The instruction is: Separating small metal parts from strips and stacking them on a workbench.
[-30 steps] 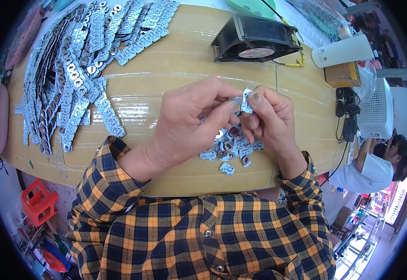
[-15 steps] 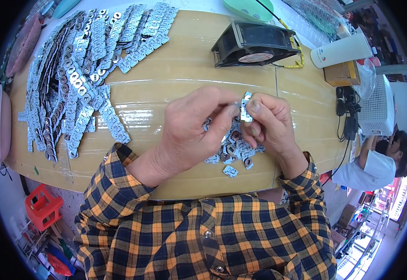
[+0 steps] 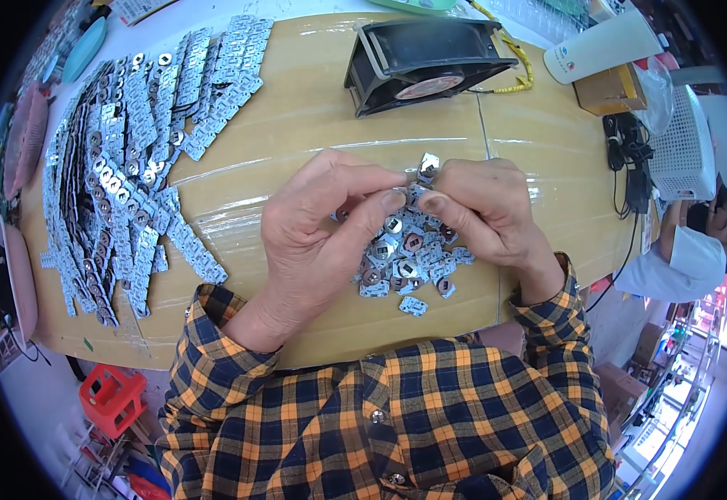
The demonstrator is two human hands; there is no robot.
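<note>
Both hands meet over the pile, holding a short strip of small pale circuit boards (image 3: 428,165) whose upper end sticks up between them. My left hand (image 3: 318,229) pinches at the strip's left side with thumb and forefinger. On its other side my right hand (image 3: 490,212) grips it, fingers curled in and thumb laid across. The fingertips hide the lower part of the strip. Below lies a pile of small separate boards (image 3: 409,268), several with round metal discs. One loose board (image 3: 413,307) rests a little nearer to me.
Long board strips (image 3: 142,242) lie heaped across the table's left side. A black box fan (image 3: 430,62) stands at the back. To its right are a white bottle (image 3: 605,46), a cardboard box (image 3: 609,90), black cables (image 3: 628,158) and a white basket (image 3: 680,146). A person (image 3: 672,250) sits at far right.
My left fingers have come in to the strip, closing the gap to my right hand. The strip has tilted, and my right hand has turned knuckles-up. The whole view has shifted slightly.
</note>
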